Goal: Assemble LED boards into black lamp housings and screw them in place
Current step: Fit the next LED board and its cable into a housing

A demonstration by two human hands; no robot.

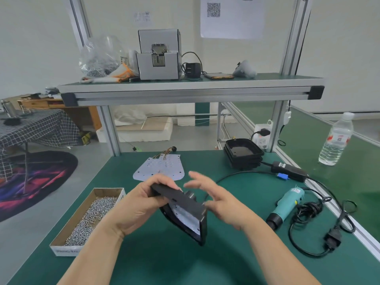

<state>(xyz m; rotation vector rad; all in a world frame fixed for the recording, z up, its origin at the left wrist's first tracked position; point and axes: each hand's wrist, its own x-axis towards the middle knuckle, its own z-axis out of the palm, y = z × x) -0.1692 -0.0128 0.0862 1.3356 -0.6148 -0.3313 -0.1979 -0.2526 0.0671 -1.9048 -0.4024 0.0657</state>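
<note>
Gripping the black lamp housing (186,203) in my left hand (141,204), fingers curled over its far end, I hold it tilted above the green mat (164,260). A white LED board (186,222) sits inside its raised rim. My right hand (218,202) is spread loose and blurred, thumb by the housing's right corner, holding nothing

txt: none legible | QR code (213,9) on white sheet (232,25), top of view | water bottle (336,140) label red/white, blurred | screw box (65,250) front print unreadable
</note>
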